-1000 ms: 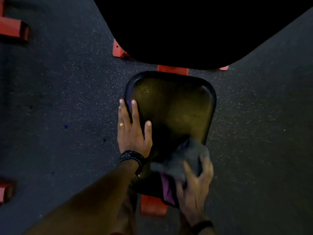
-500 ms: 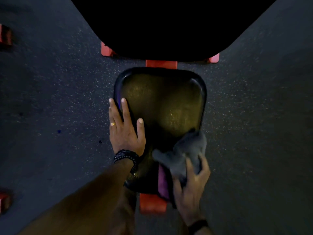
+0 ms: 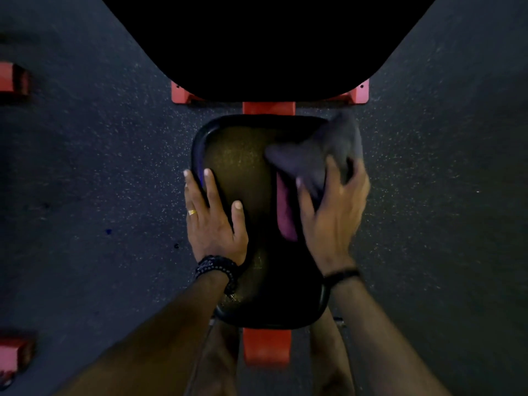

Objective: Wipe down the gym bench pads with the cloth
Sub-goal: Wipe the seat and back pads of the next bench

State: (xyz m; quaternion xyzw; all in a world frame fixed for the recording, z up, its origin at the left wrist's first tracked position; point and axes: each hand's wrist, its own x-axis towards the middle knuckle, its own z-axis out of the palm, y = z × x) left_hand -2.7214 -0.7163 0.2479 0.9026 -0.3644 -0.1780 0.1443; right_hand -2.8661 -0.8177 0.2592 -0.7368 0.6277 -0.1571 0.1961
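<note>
We look straight down on the small black padded seat of the gym bench (image 3: 243, 172), which runs lengthwise from the bottom centre of the frame up toward the middle, its red steel frame (image 3: 267, 348) showing at both ends. Above it the large black back pad (image 3: 268, 44) fills the upper centre.

Our right hand (image 3: 333, 215) presses a crumpled grey cloth with a purple underside (image 3: 317, 155) onto the seat's upper right corner; the fingers are spread and curled over the bunched fabric, pinning it down more than pinching it. The hand is blurred.

Our left hand (image 3: 214, 221) lies flat and open on the seat's left edge, fingers pointing up the frame, holding nothing.

The cloth sits up-frame of the right palm, at the far end of the seat's long axis. We judge the unwiped ground lies to the left of it and beyond on the back pad, and the right hand is the nearer one to reach it.
</note>
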